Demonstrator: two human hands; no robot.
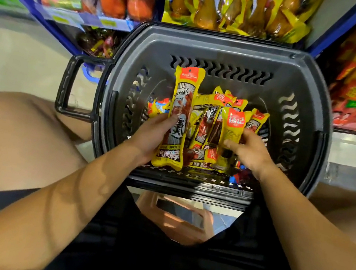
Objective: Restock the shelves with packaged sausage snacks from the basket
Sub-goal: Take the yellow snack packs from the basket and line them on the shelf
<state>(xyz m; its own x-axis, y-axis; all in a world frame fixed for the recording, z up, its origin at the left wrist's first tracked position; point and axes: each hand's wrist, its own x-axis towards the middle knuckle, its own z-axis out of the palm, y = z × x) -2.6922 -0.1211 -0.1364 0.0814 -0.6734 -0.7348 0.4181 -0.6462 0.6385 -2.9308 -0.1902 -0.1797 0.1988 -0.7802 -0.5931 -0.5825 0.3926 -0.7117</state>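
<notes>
Both hands are down in the basket (224, 48), and this looks like the picking stage of the restock. The left hand (152, 134) grips a long yellow sausage pack (178, 120), thumb across its front, holding it upright and clear of the pile. The right hand (248, 150) has its fingers (229, 143) closed round a second pack (232, 125) with a red top, standing among the loose packs (206, 125) that fill the basket's floor. The basket sits on the floor before the person's knees, hard up against the blue-edged shelves (78, 18), where other packaged meats are already stacked. Nothing from these hands is on a shelf yet. Next, I'd say, both packs want lifting over the rim and forward to the right slot, which isn't clear from here.
</notes>
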